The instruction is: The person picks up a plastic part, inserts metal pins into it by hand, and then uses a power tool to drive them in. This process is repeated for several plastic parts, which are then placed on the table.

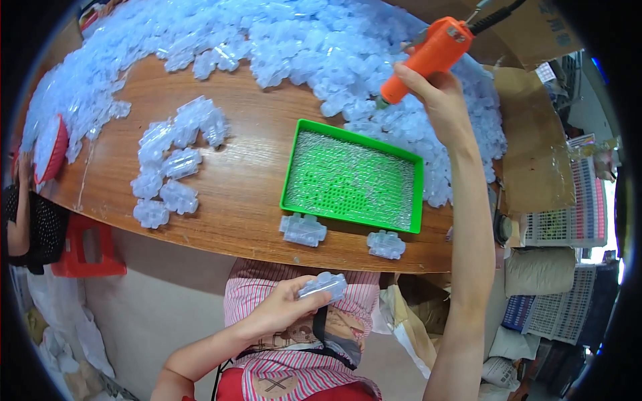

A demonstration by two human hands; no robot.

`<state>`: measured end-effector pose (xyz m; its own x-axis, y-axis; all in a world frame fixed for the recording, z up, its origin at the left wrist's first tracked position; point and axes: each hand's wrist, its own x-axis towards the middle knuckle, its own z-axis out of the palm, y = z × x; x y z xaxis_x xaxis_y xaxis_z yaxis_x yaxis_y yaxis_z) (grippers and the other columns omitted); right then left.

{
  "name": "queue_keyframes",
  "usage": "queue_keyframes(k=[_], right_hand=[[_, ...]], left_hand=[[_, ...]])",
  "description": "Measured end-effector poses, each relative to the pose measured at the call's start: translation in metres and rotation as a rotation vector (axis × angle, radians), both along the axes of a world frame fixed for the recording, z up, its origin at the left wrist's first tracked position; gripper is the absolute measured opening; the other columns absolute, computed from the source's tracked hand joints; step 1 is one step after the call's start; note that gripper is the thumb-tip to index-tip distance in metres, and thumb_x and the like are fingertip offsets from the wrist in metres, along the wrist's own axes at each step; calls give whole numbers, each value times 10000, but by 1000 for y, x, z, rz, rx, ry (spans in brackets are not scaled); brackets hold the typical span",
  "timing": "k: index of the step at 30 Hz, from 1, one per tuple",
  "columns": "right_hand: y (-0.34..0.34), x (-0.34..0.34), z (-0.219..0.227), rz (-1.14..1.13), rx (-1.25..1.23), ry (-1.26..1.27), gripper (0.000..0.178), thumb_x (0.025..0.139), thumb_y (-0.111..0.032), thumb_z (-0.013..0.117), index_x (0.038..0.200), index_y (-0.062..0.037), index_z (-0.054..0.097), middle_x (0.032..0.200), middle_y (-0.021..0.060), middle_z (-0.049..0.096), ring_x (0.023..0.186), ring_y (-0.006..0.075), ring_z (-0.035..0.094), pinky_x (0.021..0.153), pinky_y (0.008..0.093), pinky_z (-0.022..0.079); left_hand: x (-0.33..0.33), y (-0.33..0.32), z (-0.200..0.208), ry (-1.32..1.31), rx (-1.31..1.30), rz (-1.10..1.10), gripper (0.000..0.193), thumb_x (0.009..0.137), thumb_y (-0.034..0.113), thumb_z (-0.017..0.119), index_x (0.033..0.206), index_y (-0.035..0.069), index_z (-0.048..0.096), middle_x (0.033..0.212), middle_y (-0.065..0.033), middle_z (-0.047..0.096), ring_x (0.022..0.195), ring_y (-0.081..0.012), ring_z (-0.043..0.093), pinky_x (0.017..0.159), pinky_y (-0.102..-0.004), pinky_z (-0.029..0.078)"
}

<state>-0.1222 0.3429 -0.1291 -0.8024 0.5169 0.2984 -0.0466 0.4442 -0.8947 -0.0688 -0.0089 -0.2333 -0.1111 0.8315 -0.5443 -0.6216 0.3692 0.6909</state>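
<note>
A clear plastic part (328, 287) with lobed edges is pinched in my left hand (287, 306), above my lap and just off the table's front edge. Raised at the upper right, my right hand (438, 100) wraps round an orange electric screwdriver (431, 57), whose tip points down and to the left. A green tray (418, 194) with a perforated bed full of small silvery screws (348, 164) lies between the hands on the table. Two similar clear parts rest at its near side, one clear part (303, 229) at its left corner and another clear part (386, 244) further right.
A big heap of clear plastic parts (281, 33) covers the far side of the brown wooden table (254, 127). A smaller group of parts (164, 167) lies left of the tray. Another person's arm (20, 207) shows at the far left, near a red basket (52, 148) and red stool (90, 247).
</note>
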Motion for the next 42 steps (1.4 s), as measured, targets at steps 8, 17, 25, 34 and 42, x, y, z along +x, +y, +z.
queue_keyframes(k=[8,17,25,34,42], right_hand=[[-83,50,-2,94,-425,204,283,886,-235,559,1070,-20,540,766,25,454,703,127,487,760,357,488],[-193,91,-15,304,-530,96,664,821,-662,567,1028,-35,495,625,6,499,564,135,488,527,293,454],[-214,92,-33,335,-517,9,723,759,-738,553,1005,-58,533,645,-5,505,579,134,493,547,285,431],[-221,89,-40,256,-542,152,717,784,-732,538,1009,-51,531,614,17,505,563,145,498,514,284,435],[-216,84,-40,366,-500,215,722,789,-745,514,1002,-55,529,602,12,493,535,137,480,494,281,428]], left_hand=[[-5,-6,-8,-54,-33,246,323,903,190,655,1140,-25,606,1038,-41,661,911,-67,590,826,-235,479],[-12,-17,-14,13,-34,296,312,925,208,631,1131,-26,618,1030,-32,662,920,-72,587,835,-240,477],[-9,-21,-29,5,70,361,262,930,166,618,1109,-26,623,1044,-19,650,931,-62,570,840,-243,471],[8,-25,-22,-24,-46,545,259,927,142,615,1109,-42,603,998,-22,652,879,-49,571,784,-212,475],[12,-26,-29,-1,-24,645,266,924,137,619,1119,-42,594,1003,-26,655,872,-49,579,776,-213,479]])
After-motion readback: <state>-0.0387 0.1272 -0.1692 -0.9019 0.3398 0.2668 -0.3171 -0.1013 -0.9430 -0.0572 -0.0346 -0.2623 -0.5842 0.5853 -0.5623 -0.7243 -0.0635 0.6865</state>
